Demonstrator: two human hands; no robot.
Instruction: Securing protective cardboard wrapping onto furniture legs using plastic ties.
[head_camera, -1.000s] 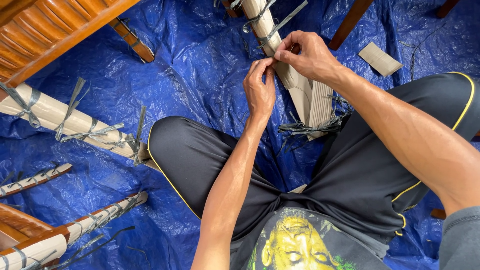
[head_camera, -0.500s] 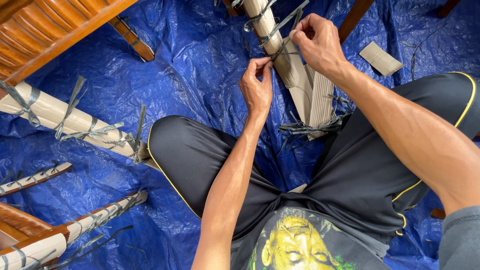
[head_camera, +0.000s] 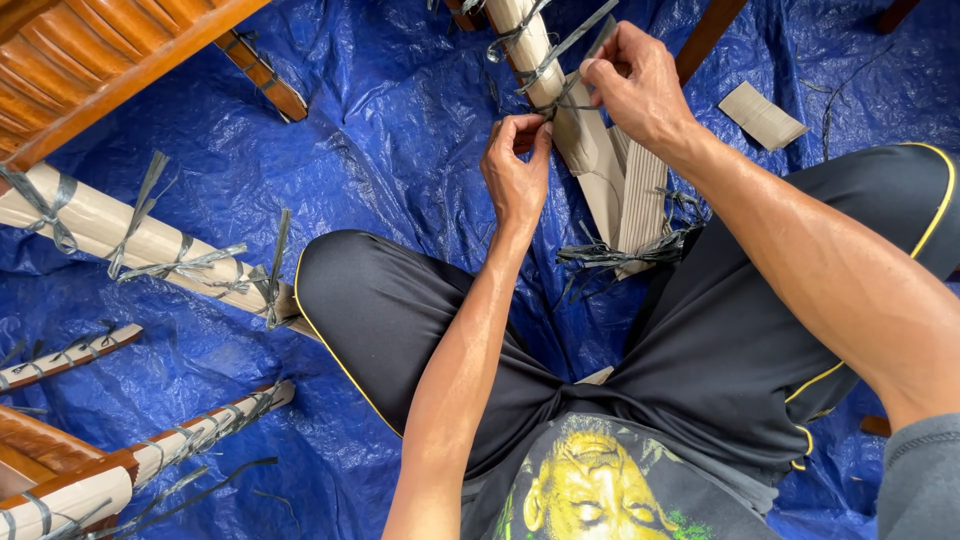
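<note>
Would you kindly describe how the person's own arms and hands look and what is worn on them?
Both arms are bare from the elbow down. The left hand and right hand wear no gloves, rings or watch that can be seen. A grey sleeve covers the right upper arm at the frame's lower right corner. The left forearm shows no sleeve in view.

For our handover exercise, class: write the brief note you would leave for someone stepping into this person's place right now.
Left hand: fingers pinch a grey strap against the cardboard-wrapped leg.
Right hand: grips the same strap higher up, pulling it across the leg.
Things: the leg lies between the knees on the blue tarp; a loose cardboard piece lies to the right.
Done: wrapped legs at left already carry knotted straps; this leg has one tie lower down.
Left: this strap is not yet knotted.
</note>
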